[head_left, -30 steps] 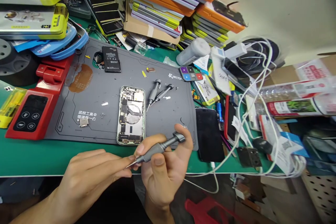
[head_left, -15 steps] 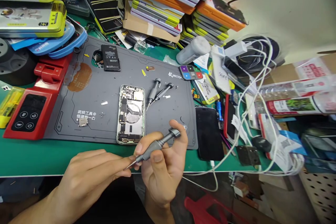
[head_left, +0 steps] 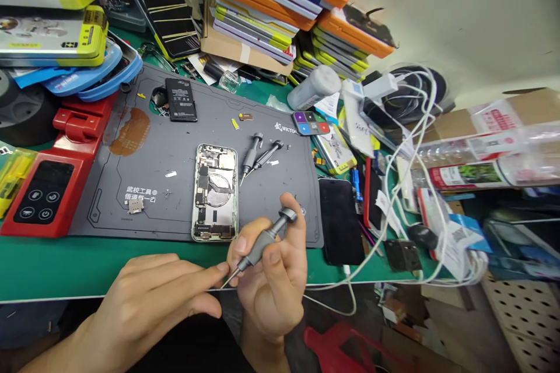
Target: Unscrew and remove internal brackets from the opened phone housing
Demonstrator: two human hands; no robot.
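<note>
Head view: right fingers (head_left: 247, 238) grip slanting screwdriver (head_left: 265, 239), tip (head_left: 223, 285) down-left; left fingers (head_left: 199, 283) apart.

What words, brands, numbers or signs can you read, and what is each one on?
"WKTO": gray mat, upper right, after a stylised character; the rest is covered by a multicolored panel.
"武校工具": same mat, lower left; line beneath partly covered.
Four round icons: red device.
Too small or blurred: print on black battery, gray bottle and carton.
No numbers legible.
</note>
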